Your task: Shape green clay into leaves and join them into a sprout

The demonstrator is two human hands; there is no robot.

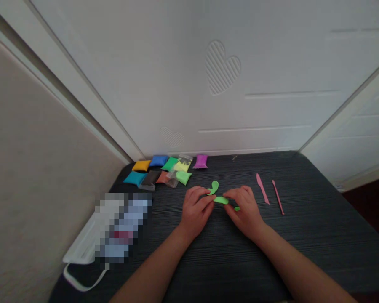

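Between my two hands is a flattened strip of light green modelling clay [221, 200]. My left hand [196, 209] pinches its left end, and my right hand [244, 210] pinches the right end. Just beyond my left fingertips lies a curved piece of green clay [214, 187], partly hidden by those fingers. A small bit of green clay [237, 208] shows beside my right thumb; I cannot tell whether the hand touches it.
Packets of coloured clay [158, 160] sit at the back left, with a purple packet [201, 161] apart from them. A pink clay knife [262, 189] and a thin pink tool [278, 197] lie right. A white face mask [82, 248] and a blurred item rest left on the dark table [214, 269].
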